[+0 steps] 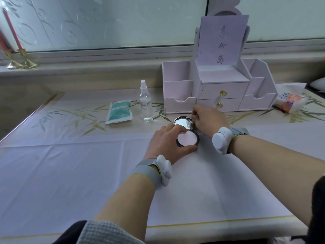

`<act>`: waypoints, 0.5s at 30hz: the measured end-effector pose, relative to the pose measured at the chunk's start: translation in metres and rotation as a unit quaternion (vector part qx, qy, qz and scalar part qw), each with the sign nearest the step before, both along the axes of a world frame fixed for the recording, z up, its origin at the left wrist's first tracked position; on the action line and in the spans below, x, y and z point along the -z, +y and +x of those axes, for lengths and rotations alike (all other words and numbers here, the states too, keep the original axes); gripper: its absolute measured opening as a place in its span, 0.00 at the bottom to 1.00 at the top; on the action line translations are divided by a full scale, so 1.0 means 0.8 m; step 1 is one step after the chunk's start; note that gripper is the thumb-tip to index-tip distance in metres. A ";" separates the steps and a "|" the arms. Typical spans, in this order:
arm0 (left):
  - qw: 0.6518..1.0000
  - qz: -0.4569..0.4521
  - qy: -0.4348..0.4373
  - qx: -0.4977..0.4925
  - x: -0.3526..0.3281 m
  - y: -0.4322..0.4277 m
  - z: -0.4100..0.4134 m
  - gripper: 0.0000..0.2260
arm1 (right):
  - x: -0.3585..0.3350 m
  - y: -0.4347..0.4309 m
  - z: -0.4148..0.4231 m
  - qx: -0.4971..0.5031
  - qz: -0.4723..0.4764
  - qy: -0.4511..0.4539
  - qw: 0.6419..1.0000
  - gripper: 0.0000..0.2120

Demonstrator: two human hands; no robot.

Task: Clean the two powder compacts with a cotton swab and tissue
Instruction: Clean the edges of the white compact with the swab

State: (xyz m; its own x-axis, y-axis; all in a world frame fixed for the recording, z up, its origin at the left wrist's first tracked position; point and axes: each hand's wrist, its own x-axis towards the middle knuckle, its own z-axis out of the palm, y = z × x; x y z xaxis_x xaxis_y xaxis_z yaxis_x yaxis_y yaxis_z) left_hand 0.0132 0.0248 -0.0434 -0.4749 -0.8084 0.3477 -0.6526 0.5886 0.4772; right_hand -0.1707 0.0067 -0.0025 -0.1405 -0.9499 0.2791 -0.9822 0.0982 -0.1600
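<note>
While both hands work at centre frame, the open compact (187,138) lies on the white sheet (70,173), lid w/ mirror tipped back toward the organiser (218,88). Left hand (168,141) curls round the base, thumb at the near rim, fingertips on the far rim by the pale powder. Right hand (209,120) pinches the lid's right edge w/ thumb and fingers. Only one compact can be seen.

Writing: a paper card (222,41) propped on the organiser, upper right, carries handwritten strokes, not legible. Green sachet (119,112) left of the clear spray bottle (146,103) has print too small to read; same for the orange-and-white tissue pack (291,102) at far right.

Room: wide bare sheet lower left and below the hands; table edge (26,118) runs diagonally at left. Bottle stands just left of the lid, apart from it. Two red candles (10,27) upper left on the sill.
</note>
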 end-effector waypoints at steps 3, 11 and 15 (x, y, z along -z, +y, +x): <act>1.000 0.000 -0.003 -0.001 0.000 0.001 0.000 0.26 | 0.000 0.000 -0.003 0.003 0.010 -0.015 1.000 0.08; 1.000 0.006 -0.008 -0.007 -0.001 0.001 -0.001 0.28 | -0.016 0.002 -0.007 -0.005 0.051 -0.013 0.999 0.06; 1.000 0.013 -0.012 -0.009 -0.001 -0.001 -0.001 0.29 | -0.021 0.003 -0.008 -0.002 0.063 -0.008 0.998 0.06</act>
State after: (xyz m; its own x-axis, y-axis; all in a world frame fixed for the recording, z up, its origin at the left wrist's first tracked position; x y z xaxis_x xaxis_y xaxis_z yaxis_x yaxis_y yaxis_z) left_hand 0.0126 0.0243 -0.0428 -0.4674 -0.8262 0.3145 -0.6750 0.5633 0.4765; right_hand -0.1774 0.0089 0.0141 -0.1403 -0.9779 0.1549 -0.9801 0.1150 -0.1615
